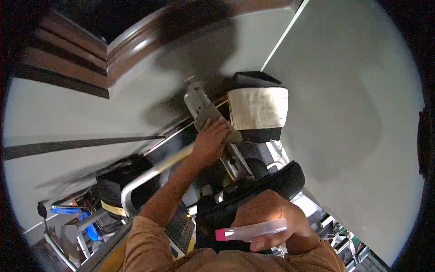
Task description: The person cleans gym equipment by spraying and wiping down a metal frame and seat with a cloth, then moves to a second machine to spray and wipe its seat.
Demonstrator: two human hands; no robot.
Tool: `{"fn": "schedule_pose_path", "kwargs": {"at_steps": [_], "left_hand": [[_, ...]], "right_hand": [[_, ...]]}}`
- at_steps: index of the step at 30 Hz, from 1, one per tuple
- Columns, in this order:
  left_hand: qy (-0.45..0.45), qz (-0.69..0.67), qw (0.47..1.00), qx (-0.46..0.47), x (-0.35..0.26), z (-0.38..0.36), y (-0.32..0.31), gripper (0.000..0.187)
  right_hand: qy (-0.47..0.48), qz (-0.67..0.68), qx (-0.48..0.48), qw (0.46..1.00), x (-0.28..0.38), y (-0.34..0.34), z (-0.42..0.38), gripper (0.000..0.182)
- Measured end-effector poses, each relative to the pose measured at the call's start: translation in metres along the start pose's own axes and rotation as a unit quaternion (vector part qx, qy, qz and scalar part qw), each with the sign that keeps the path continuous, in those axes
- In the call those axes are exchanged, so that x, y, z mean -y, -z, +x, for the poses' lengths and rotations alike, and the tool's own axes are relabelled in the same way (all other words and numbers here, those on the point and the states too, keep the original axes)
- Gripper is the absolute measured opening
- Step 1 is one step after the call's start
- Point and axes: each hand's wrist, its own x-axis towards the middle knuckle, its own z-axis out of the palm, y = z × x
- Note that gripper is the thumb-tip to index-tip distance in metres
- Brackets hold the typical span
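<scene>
My left hand [212, 138] is pressed on a grey-brown cloth [213, 118] wrapped over a metal post [235, 164], its fingers bent round the cloth. The post slants up toward the wall. Near my chest, my right hand [267, 217] is closed round a translucent bottle [256, 230] with a pink end pointing left. A long black padded piece [290, 179] lies behind my right hand, at the lower end of the post.
A cream cloth [258, 108] covers a black block right of the post. A curved pale tube [156, 170] runs beneath my left forearm. Grey walls [326, 90] stand ahead and right. Blue items [90, 226] and metal frames are at lower left.
</scene>
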Motion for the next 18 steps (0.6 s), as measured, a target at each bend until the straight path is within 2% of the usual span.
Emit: {"fn": "schedule_pose_path", "kwargs": {"at_steps": [3,7,9,10,11,13,14,17,18], "left_hand": [[0.017,-0.060,0.997,-0.039,-0.005,0.002,0.001,0.048],[0.012,-0.114,0.990,-0.089,0.005,0.004,-0.005,0.047],[0.021,-0.137,0.985,-0.103,0.005,0.000,-0.008,0.047],[0.028,-0.156,0.982,-0.106,0.003,-0.003,-0.007,0.047],[0.035,-0.173,0.978,-0.111,0.002,-0.006,-0.003,0.046],[0.017,-0.185,0.977,-0.103,0.004,-0.013,0.005,0.047],[-0.003,-0.191,0.977,-0.093,0.006,-0.016,0.008,0.048],[-0.032,-0.187,0.979,-0.071,0.014,-0.030,0.012,0.049],[-0.032,-0.190,0.979,-0.070,0.021,-0.035,0.010,0.049]], "right_hand": [[0.047,-0.002,-0.030,0.998,-0.003,-0.003,0.000,0.026],[0.028,-0.035,-0.029,0.999,0.000,0.000,0.003,0.025],[0.031,0.025,-0.019,0.999,-0.007,0.000,0.001,0.026],[0.018,0.052,-0.027,0.998,-0.015,-0.003,-0.006,0.030],[0.016,0.093,-0.029,0.995,-0.017,-0.003,-0.007,0.041],[0.021,0.028,-0.062,0.997,-0.018,-0.004,-0.012,0.056],[-0.012,0.010,-0.102,0.995,-0.010,-0.011,-0.010,0.065],[-0.009,-0.036,-0.103,0.994,-0.009,-0.009,-0.007,0.070],[-0.010,-0.037,-0.138,0.990,-0.009,-0.013,-0.007,0.071]]}}
